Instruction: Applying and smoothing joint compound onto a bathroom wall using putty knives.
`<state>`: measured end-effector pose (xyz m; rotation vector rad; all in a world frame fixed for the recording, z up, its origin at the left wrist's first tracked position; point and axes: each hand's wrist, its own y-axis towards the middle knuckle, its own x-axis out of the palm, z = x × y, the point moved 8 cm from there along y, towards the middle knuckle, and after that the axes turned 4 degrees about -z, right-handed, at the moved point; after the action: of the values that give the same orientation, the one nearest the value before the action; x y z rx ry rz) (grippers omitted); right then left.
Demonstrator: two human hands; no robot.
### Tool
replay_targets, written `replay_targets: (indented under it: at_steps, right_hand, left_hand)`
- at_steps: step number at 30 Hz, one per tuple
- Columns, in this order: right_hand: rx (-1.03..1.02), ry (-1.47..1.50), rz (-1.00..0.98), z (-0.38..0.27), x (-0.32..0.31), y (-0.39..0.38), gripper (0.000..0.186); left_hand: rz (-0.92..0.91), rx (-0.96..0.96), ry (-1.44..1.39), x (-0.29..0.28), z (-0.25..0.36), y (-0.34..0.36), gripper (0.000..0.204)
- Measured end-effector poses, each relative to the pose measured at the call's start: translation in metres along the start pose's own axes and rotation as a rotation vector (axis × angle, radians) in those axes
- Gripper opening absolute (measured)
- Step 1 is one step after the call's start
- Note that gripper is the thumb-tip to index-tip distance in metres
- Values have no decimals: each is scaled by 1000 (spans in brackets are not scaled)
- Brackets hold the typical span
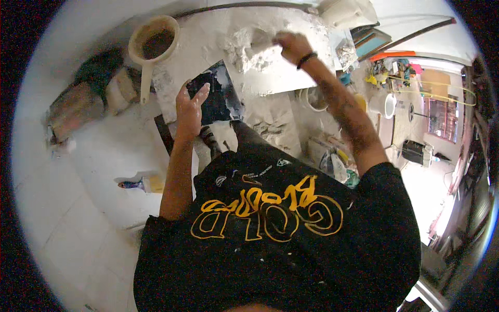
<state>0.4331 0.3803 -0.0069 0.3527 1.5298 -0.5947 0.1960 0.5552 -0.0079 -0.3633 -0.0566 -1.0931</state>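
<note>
My left hand [189, 109] grips a dark rectangular board [221, 93], thumb across its face; pale smears mark the board. Up and to the right, my right hand [295, 49] is closed over a pale work surface [283, 78] with lumpy white powdery material [247, 44]. What is between those fingers, if anything, is too unclear to tell. A cream long-handled dipper [134, 44] with dark contents sits left of the work surface.
A paintbrush [132, 184] lies at lower left, below some stained sacks [78, 109]. Buckets [387, 106] and a bagged pile [332, 161] stand to the right. A cluttered area with a grated window [442, 125] lies farther right.
</note>
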Motion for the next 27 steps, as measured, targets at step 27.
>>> replay_targets:
  at_steps: [27]
  right_hand:
    - [10, -129, -62, -29, -29, 34, 33]
  left_hand:
    - [2, 26, 28, -11, -4, 13, 22]
